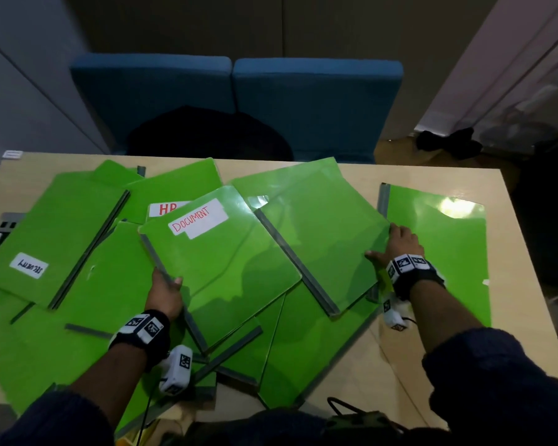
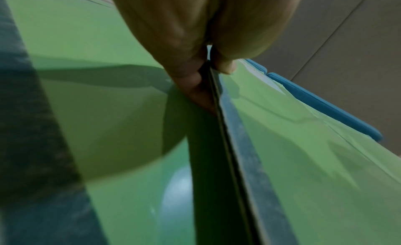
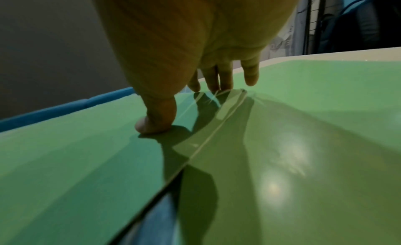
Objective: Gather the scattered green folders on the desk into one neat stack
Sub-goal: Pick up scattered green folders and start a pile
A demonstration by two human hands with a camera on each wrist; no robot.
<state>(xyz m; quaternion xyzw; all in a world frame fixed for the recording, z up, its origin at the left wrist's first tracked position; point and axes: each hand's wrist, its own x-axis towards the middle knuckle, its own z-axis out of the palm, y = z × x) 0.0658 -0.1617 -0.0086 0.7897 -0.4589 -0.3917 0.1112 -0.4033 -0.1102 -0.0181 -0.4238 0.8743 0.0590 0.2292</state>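
Desk [image 1: 432,365], pale wood, strewn with overlapping green folders; places given from the "DOCUMENT" folder [image 1: 219,265].

1. My left hand [image 1: 165,294]: pinches that folder's grey spine edge, thumb on top, fingers [image 2: 186,73] beneath.
2. "DOCUMENT" folder: mid-desk, tilted, lying over several others.
3. My right hand [image 1: 400,249]: to its right, fingers [image 3: 251,73] straight, thumb pressing on the neighbouring unlabelled folder [image 1: 319,233]; grasps nothing.
4. Rightmost folder [image 1: 448,252]: under my right hand, near the desk's right edge.
5. "HR" folder [image 1: 174,191]: just behind, partly covered.
6. Labelled folder [image 1: 55,233]: far left.
7. Blue chairs [image 1: 236,101]: beyond the desk.
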